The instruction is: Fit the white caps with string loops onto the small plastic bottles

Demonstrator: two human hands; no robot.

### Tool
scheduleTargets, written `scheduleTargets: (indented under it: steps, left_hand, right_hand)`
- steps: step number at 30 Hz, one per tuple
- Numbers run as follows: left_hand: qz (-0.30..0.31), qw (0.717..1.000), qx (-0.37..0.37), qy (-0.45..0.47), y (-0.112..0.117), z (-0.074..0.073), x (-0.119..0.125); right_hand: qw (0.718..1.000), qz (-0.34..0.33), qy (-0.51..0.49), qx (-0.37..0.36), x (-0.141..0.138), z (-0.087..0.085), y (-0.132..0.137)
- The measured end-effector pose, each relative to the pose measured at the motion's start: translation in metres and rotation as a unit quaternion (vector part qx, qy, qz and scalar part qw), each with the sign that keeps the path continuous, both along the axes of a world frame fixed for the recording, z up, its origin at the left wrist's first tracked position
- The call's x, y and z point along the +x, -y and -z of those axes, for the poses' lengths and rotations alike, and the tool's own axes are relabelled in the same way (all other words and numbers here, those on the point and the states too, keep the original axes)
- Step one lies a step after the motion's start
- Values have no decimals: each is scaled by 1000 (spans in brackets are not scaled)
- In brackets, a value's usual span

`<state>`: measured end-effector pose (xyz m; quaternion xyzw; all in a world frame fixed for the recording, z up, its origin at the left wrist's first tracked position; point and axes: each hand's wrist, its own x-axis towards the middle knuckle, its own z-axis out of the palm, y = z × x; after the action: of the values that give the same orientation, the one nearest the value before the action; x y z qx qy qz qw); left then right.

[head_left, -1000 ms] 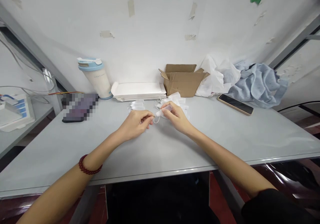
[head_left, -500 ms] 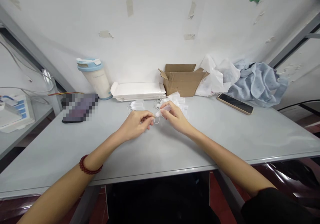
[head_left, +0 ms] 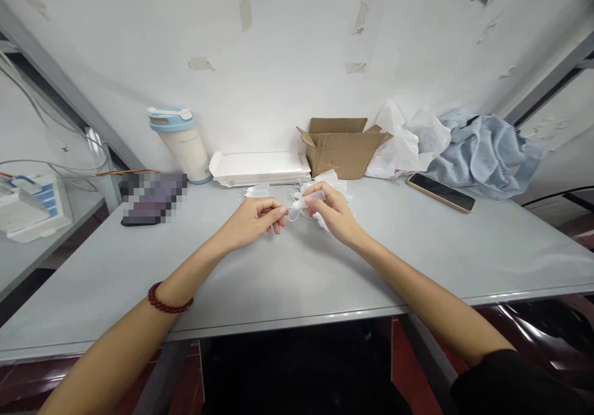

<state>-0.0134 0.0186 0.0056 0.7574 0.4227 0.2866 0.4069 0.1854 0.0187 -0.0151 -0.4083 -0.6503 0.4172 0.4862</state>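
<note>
My right hand [head_left: 335, 213] pinches a small white, translucent tube-shaped piece [head_left: 299, 205] between thumb and fingers, above the desk. A thin white cord loop [head_left: 294, 219] hangs from its left end. Close by on the left, my left hand [head_left: 258, 220] is closed in a pinch at that end, and what its fingertips hold is too small to make out. Behind the right hand lies a pile of similar white pieces [head_left: 330, 177] with loops. A smaller group of white pieces [head_left: 258, 190] sits behind the left hand, partly hidden by it.
Along the wall stand a blue-lidded tumbler [head_left: 180, 146], a stack of flat white boxes [head_left: 260, 166], an open cardboard box [head_left: 341, 155], white plastic bags [head_left: 401, 136] and a light blue cloth [head_left: 487, 155]. A phone [head_left: 440, 192] lies right; a dark, partly pixelated object [head_left: 155, 198] lies left.
The white piece in my right hand has tipped flatter, and both hands remain close together. My left hand has turned slightly. The whole view has shifted a little.
</note>
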Motion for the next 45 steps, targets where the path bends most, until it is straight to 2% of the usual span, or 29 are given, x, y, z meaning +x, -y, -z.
scheduleTargets:
  steps: [17, 23, 32, 37, 42, 45]
  left_hand:
    - [-12, 1000, -14, 21, 4, 7, 4]
    - [-13, 1000, -8, 23, 6, 5, 4]
    - [5, 998, 25, 53, -3, 3, -6]
    - [-3, 999, 19, 51, -6, 4, -8]
    - [-13, 999, 7, 35, -3, 0, -6]
    - [-47, 998, 21, 43, -6, -7, -12]
  right_hand:
    - [998, -44, -7, -47, -2, 6, 0]
    - [998, -49, -8, -44, -2, 7, 0]
    - [998, -51, -34, -21, -2, -4, 5]
    - [998, -50, -45, -19, -2, -3, 5]
    - [998, -63, -14, -13, 0, -3, 2]
    - [997, -67, 28, -10, 3, -4, -1]
